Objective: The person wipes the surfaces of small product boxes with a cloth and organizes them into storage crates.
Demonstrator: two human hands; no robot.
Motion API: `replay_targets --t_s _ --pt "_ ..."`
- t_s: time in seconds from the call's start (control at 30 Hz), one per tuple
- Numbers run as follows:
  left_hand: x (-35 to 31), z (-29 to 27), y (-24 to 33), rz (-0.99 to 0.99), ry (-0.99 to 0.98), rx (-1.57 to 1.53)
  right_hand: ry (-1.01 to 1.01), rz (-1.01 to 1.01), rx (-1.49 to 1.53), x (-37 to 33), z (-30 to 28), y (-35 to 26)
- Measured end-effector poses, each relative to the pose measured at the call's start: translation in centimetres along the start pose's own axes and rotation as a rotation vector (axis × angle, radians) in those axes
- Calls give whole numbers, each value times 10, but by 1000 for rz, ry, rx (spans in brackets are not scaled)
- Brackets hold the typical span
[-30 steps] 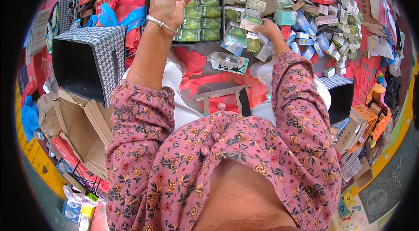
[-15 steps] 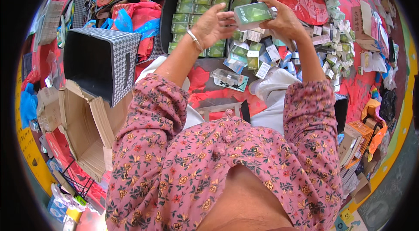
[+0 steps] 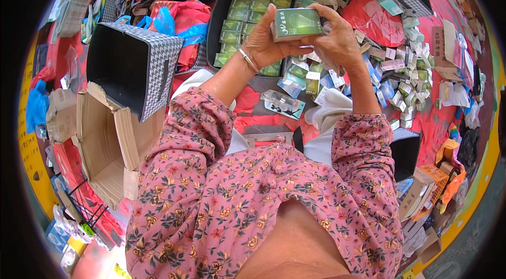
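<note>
Between my two hands, above the far middle of the scene, is a small green light-bulb box (image 3: 298, 22) with a bulb drawing on its face. My left hand (image 3: 263, 46) wraps its left end and underside, thumb upright at the corner. My right hand (image 3: 338, 37) grips the other end, fingers over the top edge; a greyish crumpled piece, perhaps a rag or plastic, hangs under its palm. Just beyond my left hand stands a black bin (image 3: 215, 31) with similar green boxes in rows. Below the held box lie loose green and white boxes (image 3: 312, 81).
A big heap of small boxes (image 3: 403, 76) spreads to the right. At left are a black-lined houndstooth storage bin (image 3: 118, 71) on its side and an open cardboard carton (image 3: 100, 147). Red plastic sheeting (image 3: 245, 102) covers the floor. A clear package (image 3: 282, 102) lies near my knees.
My left hand has closed around the green box, which it was only reaching toward before. The box has turned, showing its bulb face. The whole view has shifted slightly.
</note>
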State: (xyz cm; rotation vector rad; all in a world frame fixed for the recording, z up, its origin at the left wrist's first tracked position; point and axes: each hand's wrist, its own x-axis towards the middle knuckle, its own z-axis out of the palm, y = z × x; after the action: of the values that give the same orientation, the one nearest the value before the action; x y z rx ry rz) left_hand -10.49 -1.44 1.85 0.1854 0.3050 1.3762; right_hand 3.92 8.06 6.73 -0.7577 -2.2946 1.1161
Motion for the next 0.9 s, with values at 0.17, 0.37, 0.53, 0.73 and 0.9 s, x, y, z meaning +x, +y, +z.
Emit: replay_targets --t_s 0.17,0.37,0.53,0.73,0.9 --pt "3 -1 -2 22 8 -3 -10 97 170 6 -33 9" --pt "13 4 -22 45 192 227 721 -170 131 5 -2 -34" --pt "8 23 -36 61 237 254 468 -266 -199 8 25 -18" --pt "6 15 -14 13 42 243 429 119 -820 9 -22 45" --pt "11 4 -9 218 130 627 174 516 339 16 -36 57"
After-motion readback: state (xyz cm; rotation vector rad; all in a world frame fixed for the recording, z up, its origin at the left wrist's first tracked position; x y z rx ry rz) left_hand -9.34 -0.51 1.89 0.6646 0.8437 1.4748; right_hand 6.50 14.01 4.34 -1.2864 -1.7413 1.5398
